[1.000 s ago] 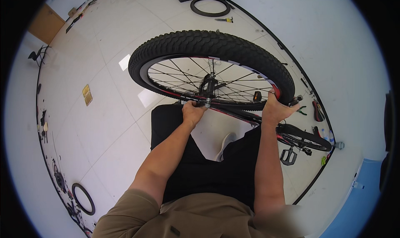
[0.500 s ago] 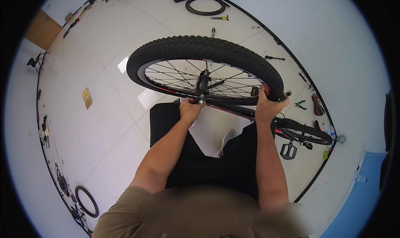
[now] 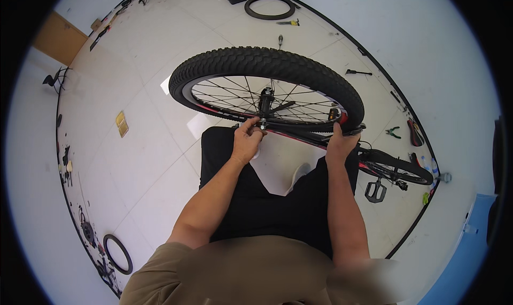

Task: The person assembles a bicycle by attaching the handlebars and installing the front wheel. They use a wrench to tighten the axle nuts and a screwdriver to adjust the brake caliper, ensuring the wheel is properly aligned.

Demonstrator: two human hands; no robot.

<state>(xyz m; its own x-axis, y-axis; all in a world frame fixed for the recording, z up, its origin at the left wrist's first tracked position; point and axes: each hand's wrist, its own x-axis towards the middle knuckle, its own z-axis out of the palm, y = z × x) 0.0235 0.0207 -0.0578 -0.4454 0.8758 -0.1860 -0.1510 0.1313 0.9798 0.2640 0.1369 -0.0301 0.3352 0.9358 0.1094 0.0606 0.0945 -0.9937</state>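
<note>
Ideally, the clasping right hand point(image 3: 342, 143) steadies the knobbly black rubber tyre point(image 3: 267, 58); the half-curled left hand point(image 3: 247, 143), hold unclear, meets the silver metal axle point(image 3: 263, 124).

Rm. has plain whitish walls; the R wall point(image 3: 406, 22) and L wall point(image 3: 32, 139) bow w/ the lens. Floor point(image 3: 107, 171) is lg. pale tiles, slightly glossy, thin joints btwn. Blk skirting point(image 3: 411, 230) runs along the wall base. Brown door-like panel point(image 3: 61, 36) upper L, dark chair point(image 3: 55, 79) just below it by the wall. Brassy rect. plate point(image 3: 122, 124) on floor, L of ctr. Bright light patches point(image 3: 198, 124) nearby. Blue area point(image 3: 462, 251) lower R, detail unclear. Lighting bright, fairly even.
</note>
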